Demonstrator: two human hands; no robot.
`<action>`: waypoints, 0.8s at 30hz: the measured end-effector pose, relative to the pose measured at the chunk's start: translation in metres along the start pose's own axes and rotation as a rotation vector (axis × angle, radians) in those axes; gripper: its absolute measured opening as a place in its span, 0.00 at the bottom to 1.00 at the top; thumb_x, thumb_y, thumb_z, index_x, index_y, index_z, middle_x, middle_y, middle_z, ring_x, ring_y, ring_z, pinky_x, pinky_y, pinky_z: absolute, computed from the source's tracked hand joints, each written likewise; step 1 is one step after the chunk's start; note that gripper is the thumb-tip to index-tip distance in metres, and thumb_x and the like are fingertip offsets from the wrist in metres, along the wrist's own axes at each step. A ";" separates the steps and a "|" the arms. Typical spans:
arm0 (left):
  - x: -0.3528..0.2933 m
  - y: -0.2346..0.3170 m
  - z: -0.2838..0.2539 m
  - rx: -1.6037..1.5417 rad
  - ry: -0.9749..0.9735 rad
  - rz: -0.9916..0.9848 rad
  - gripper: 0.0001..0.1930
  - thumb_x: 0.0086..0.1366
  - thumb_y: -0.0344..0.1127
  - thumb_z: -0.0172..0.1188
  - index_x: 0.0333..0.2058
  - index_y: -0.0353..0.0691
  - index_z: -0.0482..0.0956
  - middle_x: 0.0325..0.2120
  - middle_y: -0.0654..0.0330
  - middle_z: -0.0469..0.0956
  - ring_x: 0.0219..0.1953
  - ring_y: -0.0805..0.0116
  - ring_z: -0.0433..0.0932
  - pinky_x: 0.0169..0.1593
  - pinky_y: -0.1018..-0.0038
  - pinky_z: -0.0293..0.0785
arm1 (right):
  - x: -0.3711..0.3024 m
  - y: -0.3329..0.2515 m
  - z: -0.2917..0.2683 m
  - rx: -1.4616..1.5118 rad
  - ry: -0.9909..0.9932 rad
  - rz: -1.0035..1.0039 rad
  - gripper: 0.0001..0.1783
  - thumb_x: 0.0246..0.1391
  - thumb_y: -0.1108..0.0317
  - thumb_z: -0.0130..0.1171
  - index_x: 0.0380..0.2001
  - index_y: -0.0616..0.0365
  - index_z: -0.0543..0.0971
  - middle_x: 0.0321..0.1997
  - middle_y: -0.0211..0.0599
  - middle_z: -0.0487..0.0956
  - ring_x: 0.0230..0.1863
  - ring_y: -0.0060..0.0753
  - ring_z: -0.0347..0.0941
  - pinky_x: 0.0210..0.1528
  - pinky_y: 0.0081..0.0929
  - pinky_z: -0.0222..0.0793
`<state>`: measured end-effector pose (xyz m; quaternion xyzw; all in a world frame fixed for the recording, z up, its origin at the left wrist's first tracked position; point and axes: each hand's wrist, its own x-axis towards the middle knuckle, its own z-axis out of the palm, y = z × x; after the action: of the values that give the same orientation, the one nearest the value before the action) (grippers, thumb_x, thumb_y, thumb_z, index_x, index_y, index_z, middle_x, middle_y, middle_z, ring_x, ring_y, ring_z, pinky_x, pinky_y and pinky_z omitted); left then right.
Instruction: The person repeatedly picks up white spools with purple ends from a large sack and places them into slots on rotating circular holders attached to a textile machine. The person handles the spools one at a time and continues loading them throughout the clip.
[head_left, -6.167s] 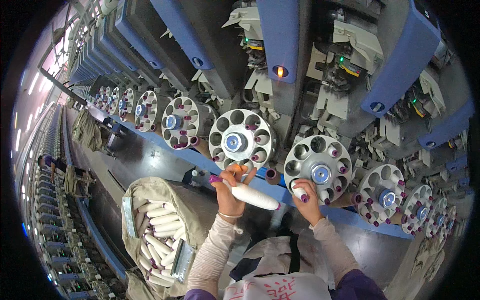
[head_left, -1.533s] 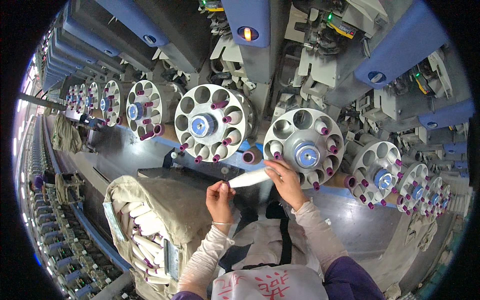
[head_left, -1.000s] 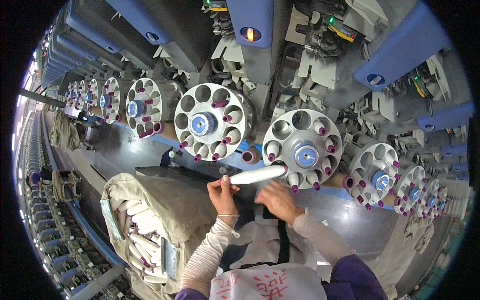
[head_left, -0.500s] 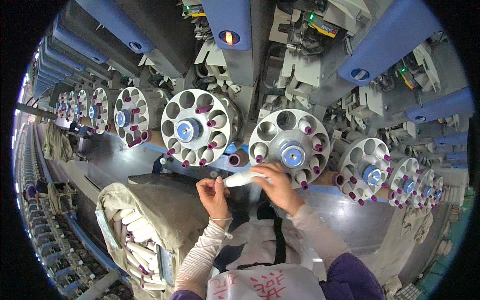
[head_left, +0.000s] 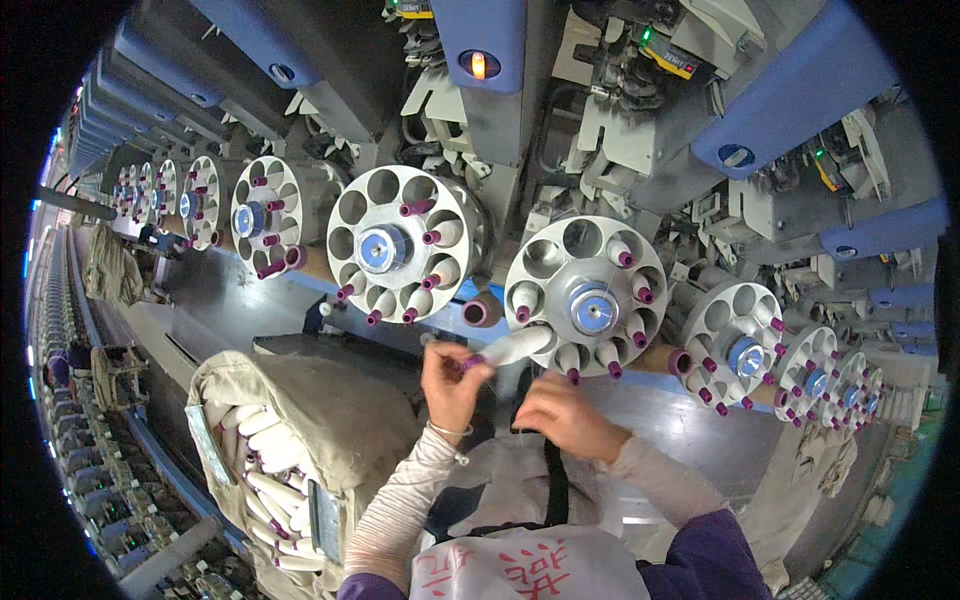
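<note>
My left hand (head_left: 455,378) grips a bobbin of white yarn (head_left: 518,346) by its purple tube end. The bobbin slants up to the right, and its far end overlaps the lower left rim of a round white magazine (head_left: 560,290) in view; whether they touch I cannot tell. Below and right of the bobbin, my right hand (head_left: 570,412) is closed with its fingertips pinched together. What they hold, if anything, is too fine to see. Several yarn bobbins with purple ends sit in that magazine's holes around a blue hub (head_left: 592,309).
A canvas bag (head_left: 300,400) full of white yarn bobbins (head_left: 275,470) stands at my left. More round magazines (head_left: 395,185) line the machine on both sides. Blue machine housings (head_left: 484,40) rise behind them. An empty-looking tube end (head_left: 482,310) shows between two magazines.
My right hand has come off the bobbin and moved down. My left hand has shifted right, and the bobbin tilts more steeply toward the magazine. The view has shifted slightly.
</note>
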<state>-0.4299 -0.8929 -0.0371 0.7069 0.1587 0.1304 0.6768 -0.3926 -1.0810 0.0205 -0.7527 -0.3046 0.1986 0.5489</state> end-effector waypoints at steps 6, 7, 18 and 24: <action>-0.031 -0.001 0.045 0.249 -0.455 0.474 0.23 0.50 0.31 0.74 0.43 0.37 0.74 0.42 0.51 0.71 0.32 0.63 0.74 0.40 0.71 0.72 | 0.011 -0.046 -0.097 0.675 0.409 -0.242 0.05 0.59 0.67 0.56 0.32 0.54 0.71 0.31 0.31 0.68 0.31 0.29 0.65 0.37 0.32 0.65; -0.035 -0.002 0.060 0.253 -0.543 0.214 0.20 0.53 0.32 0.71 0.44 0.38 0.75 0.42 0.52 0.73 0.34 0.57 0.76 0.42 0.67 0.75 | 0.012 -0.048 -0.103 0.918 0.469 -0.194 0.05 0.60 0.68 0.56 0.32 0.54 0.71 0.31 0.31 0.68 0.28 0.27 0.63 0.33 0.30 0.65; -0.059 -0.001 -0.009 0.307 -0.481 0.362 0.10 0.55 0.20 0.62 0.37 0.35 0.80 0.40 0.53 0.79 0.40 0.57 0.79 0.43 0.67 0.76 | -0.027 0.052 -0.011 -0.240 0.351 -0.091 0.05 0.56 0.73 0.60 0.30 0.64 0.77 0.34 0.38 0.77 0.30 0.27 0.72 0.32 0.23 0.68; -0.052 0.017 0.023 0.279 -0.388 0.342 0.15 0.51 0.26 0.71 0.38 0.34 0.80 0.40 0.52 0.79 0.39 0.58 0.79 0.44 0.68 0.75 | -0.022 0.067 0.004 0.180 0.457 0.141 0.05 0.54 0.73 0.61 0.29 0.62 0.76 0.31 0.35 0.77 0.34 0.27 0.72 0.41 0.25 0.67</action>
<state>-0.4679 -0.9351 -0.0200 0.8215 -0.0784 0.0818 0.5589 -0.3952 -1.1079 -0.0448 -0.7456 -0.1004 0.0874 0.6529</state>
